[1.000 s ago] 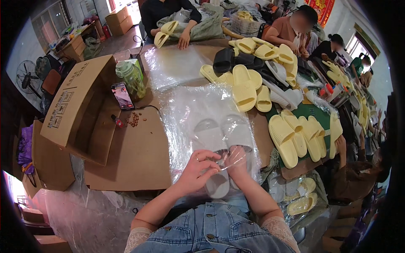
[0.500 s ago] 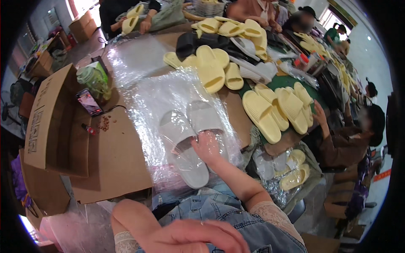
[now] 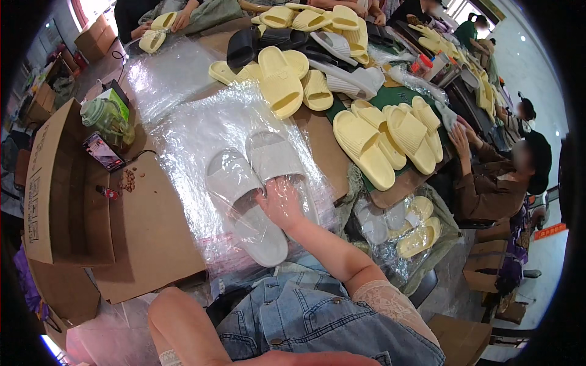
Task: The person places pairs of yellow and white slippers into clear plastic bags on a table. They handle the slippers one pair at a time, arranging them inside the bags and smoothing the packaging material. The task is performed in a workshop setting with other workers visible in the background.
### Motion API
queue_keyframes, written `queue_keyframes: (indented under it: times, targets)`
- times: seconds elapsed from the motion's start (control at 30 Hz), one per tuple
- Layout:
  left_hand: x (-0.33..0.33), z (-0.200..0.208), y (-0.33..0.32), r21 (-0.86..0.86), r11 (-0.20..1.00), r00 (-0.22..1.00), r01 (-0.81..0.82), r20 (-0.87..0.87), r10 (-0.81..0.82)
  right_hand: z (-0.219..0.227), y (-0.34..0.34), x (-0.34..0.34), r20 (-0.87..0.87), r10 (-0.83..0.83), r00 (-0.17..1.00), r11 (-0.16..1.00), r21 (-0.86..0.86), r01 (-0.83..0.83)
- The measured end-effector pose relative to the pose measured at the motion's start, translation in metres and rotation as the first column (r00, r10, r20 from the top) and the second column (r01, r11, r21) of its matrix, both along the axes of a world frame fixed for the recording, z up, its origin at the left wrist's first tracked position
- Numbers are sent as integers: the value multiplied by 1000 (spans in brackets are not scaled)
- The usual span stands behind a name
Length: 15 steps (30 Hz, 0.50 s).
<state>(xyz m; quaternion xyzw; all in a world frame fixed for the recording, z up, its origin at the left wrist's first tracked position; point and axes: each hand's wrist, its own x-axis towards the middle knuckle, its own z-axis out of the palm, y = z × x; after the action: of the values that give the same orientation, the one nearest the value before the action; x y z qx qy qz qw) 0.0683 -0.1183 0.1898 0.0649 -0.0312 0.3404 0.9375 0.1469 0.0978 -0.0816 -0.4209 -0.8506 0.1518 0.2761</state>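
I see matt grey foam-like slippers [image 3: 247,204] under glossy, crinkled clear plastic film [image 3: 201,131] on dull brown cardboard [image 3: 143,232].

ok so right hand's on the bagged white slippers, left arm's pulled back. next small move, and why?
Probably bring the left hand back to steady the clear bag. The right hand alone rests on the white slippers, which lie side by side under loose, crinkled film; the left hand is out of view, only its forearm showing at the lower edge.
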Motion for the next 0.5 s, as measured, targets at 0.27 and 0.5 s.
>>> queue_keyframes:
  times: [0.27,0.5]
  targets:
    - [-6,-6,16,-71,995,978,-73,-198,57,5,0,-3,6,-2,1000,1000,-19,2]
    - [-45,-74,15,-204,920,937,-334,-176,301,-4,-1,-1,98,-16,995,997,70,9]
